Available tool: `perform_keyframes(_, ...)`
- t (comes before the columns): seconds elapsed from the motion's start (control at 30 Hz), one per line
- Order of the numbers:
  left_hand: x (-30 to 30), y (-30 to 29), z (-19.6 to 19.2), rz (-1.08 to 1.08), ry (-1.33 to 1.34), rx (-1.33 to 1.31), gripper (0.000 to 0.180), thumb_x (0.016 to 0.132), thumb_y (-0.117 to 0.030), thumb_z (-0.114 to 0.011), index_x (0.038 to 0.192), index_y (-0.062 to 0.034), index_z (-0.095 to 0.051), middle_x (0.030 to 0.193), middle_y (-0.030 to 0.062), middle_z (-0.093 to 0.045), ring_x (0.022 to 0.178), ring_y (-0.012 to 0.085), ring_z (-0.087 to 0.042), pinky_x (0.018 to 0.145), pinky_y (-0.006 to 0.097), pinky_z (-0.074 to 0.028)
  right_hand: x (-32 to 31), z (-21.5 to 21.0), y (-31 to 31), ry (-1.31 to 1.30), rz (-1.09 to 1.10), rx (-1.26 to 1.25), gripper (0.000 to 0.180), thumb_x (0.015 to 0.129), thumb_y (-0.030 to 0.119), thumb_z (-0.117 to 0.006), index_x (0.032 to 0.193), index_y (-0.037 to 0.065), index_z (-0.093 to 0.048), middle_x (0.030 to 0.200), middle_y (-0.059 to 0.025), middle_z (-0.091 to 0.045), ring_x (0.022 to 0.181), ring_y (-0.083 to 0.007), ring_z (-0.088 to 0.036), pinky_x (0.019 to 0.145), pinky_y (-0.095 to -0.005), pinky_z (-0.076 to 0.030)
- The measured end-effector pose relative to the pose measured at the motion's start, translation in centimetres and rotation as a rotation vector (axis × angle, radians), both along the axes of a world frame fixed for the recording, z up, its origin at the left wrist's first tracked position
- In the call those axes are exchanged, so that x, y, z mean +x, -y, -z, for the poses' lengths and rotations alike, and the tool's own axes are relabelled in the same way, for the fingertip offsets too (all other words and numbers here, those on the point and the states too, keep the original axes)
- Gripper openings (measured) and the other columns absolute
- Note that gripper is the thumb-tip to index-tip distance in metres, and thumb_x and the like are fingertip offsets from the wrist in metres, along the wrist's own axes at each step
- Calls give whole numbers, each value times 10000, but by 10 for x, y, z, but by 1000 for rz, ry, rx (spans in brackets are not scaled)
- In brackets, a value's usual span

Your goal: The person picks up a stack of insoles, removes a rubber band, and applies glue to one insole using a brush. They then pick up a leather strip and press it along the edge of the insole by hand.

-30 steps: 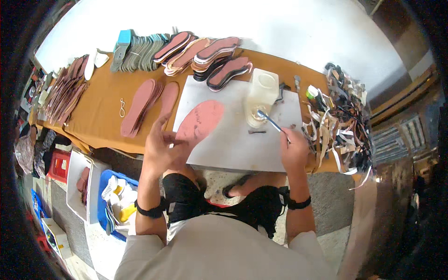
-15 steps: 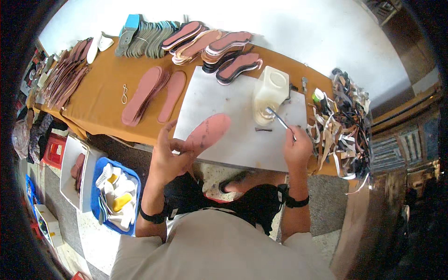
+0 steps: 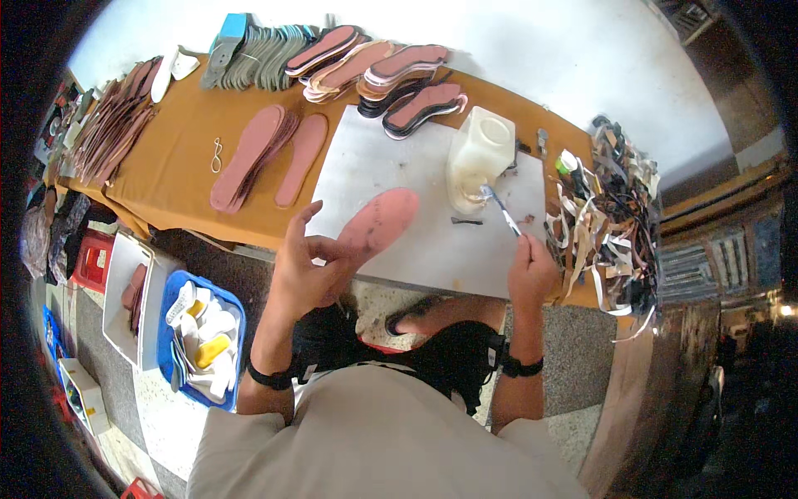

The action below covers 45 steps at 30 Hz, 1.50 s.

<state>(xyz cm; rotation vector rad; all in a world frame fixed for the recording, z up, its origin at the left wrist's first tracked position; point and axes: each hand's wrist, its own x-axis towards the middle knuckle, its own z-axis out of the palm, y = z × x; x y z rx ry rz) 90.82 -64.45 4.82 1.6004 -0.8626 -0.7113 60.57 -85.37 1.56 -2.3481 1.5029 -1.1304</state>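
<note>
Insole (image 3: 389, 218) left; container (image 3: 480, 150), straps (image 3: 613, 229) right

The insole (image 3: 384, 219) was salmon pink with dark scribbled marks, and the brush (image 3: 502, 214) showed blue and white. The container (image 3: 490, 137) was a cloudy cream, the board (image 3: 449, 258) pale grey with darker smudges, the tablecloth (image 3: 183, 141) a mustard brown. The stacked insoles (image 3: 249, 154) were dusky pink; the row of soles (image 3: 264, 66) was grey with touches of turquoise. The heap of strips (image 3: 613, 220) mixed black, white and tan. The tub (image 3: 242, 328) was blue, the pieces (image 3: 213, 351) in it mostly white, one yellow. The shirt (image 3: 382, 432) was light greyish beige, the wristbands (image 3: 524, 367) black.
</note>
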Motion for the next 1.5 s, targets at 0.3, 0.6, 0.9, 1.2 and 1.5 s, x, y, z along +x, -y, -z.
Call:
perform_keyframes(0.3,-2,4,6,32,44,75,878,768,-51,-826,1486,58,-332,921,160,-759,867,192,-733,782,322,-572,-7,10,0,67,-24,-13,248,988,195,-609,1065,-11,-722,952,-201,-732,835,-351,-706,762,-403,-539)
perform_keyframes(0.6,-2,15,-2,93,5,155,883,742,-207,-856,1470,14,-407,936,122,-776,913,198,-743,795,327,-563,-18,-13,-24,353,-93,-67,229,992,101,-570,1092,-38,-723,883,-56,-685,806,-143,-615,727,-295,-498)
perform_keyframes(0.9,-14,26,-12,228,-164,105,719,783,35,-795,1395,6,-419,954,173,-758,895,190,-725,782,307,-573,23,-77,-100,215,-479,2,213,824,-34,-721,1027,16,-762,787,-120,-685,660,-227,-635,594,-306,-492)
perform_keyframes(1.2,-19,21,-10,229,-189,90,610,759,25,-823,1256,-21,-474,944,149,-762,867,177,-728,746,295,-567,29,-69,-96,164,-554,-105,202,846,-19,-710,1043,1,-751,774,-132,-670,655,-262,-610,600,-354,-481)
perform_keyframes(1.5,-23,16,-22,219,-88,192,585,771,21,-814,1244,-24,-473,929,119,-766,861,159,-729,731,282,-562,19,-70,-95,165,-432,-157,172,862,-60,-647,1010,-50,-734,820,-144,-688,720,-223,-649,646,-309,-489)
